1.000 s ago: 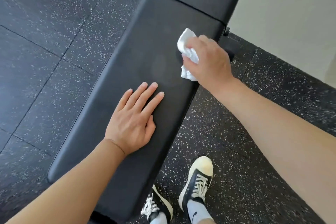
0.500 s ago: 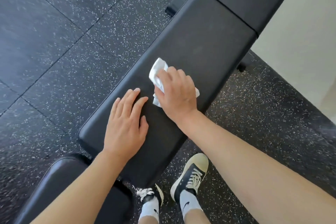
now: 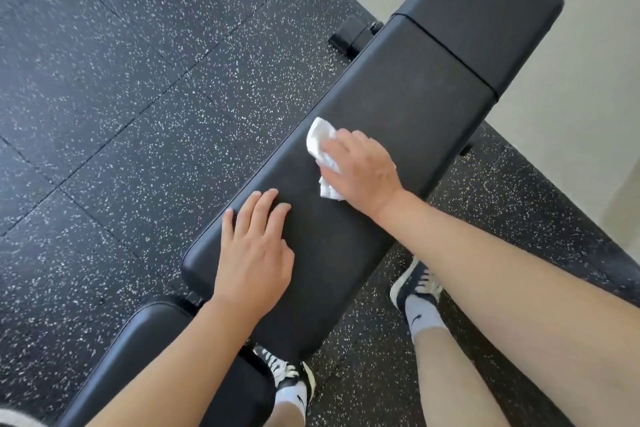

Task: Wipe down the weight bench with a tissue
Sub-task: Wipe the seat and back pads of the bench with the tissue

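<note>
Right hand presses crumpled white tissue onto long black pad of weight bench, fingers bent over wad; how tightly they hold it hard to tell. Tissue sits mid-pad, near far edge. Left hand lies flat on pad nearer its end, fingers straight, holding nothing. Hands close but apart. Dark sneakers with white socks on speckled rubber floor beside bench.

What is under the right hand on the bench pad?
A crumpled white tissue lies under the right hand, pressed on the black bench pad. Its edges stick out past the fingers and thumb side; the middle is covered by the hand.
</note>
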`<state>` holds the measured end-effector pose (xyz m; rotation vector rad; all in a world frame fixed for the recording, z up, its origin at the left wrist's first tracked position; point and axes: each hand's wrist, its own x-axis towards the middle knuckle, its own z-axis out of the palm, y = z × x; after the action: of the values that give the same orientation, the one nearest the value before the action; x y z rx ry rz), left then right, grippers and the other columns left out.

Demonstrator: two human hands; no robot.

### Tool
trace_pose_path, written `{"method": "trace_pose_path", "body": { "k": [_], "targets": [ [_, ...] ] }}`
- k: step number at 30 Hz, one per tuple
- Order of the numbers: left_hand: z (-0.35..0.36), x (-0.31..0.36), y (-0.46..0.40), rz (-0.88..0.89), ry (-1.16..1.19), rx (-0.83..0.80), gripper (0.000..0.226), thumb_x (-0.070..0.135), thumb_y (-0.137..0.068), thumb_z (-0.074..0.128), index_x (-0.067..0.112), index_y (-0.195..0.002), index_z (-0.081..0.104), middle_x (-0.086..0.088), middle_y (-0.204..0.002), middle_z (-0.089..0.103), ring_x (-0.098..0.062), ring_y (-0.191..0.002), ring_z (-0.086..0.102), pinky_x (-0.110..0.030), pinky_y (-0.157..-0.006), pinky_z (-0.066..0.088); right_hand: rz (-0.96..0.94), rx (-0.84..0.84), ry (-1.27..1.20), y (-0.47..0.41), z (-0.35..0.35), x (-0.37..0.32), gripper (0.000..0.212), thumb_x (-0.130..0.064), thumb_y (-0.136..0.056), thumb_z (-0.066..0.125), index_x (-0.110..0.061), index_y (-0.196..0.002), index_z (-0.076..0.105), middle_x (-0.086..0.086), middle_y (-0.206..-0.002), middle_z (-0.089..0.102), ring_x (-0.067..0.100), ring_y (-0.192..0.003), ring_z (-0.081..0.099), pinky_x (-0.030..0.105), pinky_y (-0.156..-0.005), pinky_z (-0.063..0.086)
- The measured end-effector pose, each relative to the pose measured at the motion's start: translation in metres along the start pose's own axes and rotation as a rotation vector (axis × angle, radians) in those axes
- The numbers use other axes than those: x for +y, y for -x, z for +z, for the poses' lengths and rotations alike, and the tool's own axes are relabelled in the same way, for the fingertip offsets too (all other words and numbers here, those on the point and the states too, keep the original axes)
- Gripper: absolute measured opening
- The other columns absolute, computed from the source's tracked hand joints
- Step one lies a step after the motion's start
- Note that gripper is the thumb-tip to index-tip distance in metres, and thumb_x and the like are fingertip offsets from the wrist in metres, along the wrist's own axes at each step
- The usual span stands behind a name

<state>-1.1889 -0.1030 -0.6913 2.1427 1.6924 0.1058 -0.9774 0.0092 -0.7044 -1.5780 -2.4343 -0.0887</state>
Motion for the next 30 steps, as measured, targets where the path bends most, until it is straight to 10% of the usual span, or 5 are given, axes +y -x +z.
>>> {"method": "trace_pose_path", "body": {
  "k": [4,8,17,24,30],
  "targets": [
    [0.000,0.012,-0.036,-0.008,-0.009,-0.009,0.056,0.016,-0.088,0.062,0.015,-0.143,0.051,-0.007,-0.158,0.040,-0.035,-0.148,0.033,-0.061,-0.116,0.030,0.299,-0.122,0.131,-0.061,0.014,0.087,0.036,-0.033,-0.097,0.044,-0.016,-0.124,0.060,0.009,-0.111,0.059,0.032,-0.099,0.057,0.044,-0.077,0.047],
    [0.003,0.027,-0.070,-0.055,0.006,0.021,0.057,0.014,-0.088,0.063,0.011,-0.144,0.051,-0.010,-0.155,0.042,-0.038,-0.146,0.035,-0.061,-0.114,0.032,0.474,-0.057,0.025,-0.089,0.019,0.120,0.027,-0.033,-0.099,0.049,-0.016,-0.118,0.058,0.008,-0.111,0.059,0.032,-0.099,0.056,0.040,-0.072,0.040],
    [0.012,0.105,-0.154,-0.321,0.049,0.078,0.063,0.023,-0.093,0.047,0.009,-0.154,0.043,-0.015,-0.163,0.035,-0.040,-0.150,0.031,-0.065,-0.117,0.024,-0.253,-0.124,-0.186,0.002,-0.001,0.114,0.019,-0.028,-0.086,0.067,-0.013,-0.099,0.069,0.005,-0.084,0.059,0.027,-0.068,0.050,0.041,-0.055,0.040],
    [0.031,0.174,-0.251,-0.404,-0.013,0.065,0.064,0.025,-0.098,0.051,0.012,-0.158,0.033,-0.017,-0.167,0.025,-0.040,-0.154,0.019,-0.071,-0.118,0.017,0.109,-0.077,-0.178,-0.038,-0.016,0.266,0.016,-0.024,-0.085,0.070,-0.012,-0.094,0.073,0.007,-0.083,0.066,0.031,-0.070,0.058,0.044,-0.056,0.049],
    [0.037,0.209,-0.334,-0.456,-0.037,0.132,0.064,0.031,-0.103,0.045,0.007,-0.159,0.027,-0.017,-0.164,0.031,-0.039,-0.149,0.028,-0.066,-0.118,0.020,0.028,-0.136,-0.328,-0.006,-0.029,0.291,0.016,-0.023,-0.083,0.071,-0.013,-0.096,0.069,0.003,-0.083,0.061,0.027,-0.072,0.055,0.043,-0.059,0.047]
  ]
}}
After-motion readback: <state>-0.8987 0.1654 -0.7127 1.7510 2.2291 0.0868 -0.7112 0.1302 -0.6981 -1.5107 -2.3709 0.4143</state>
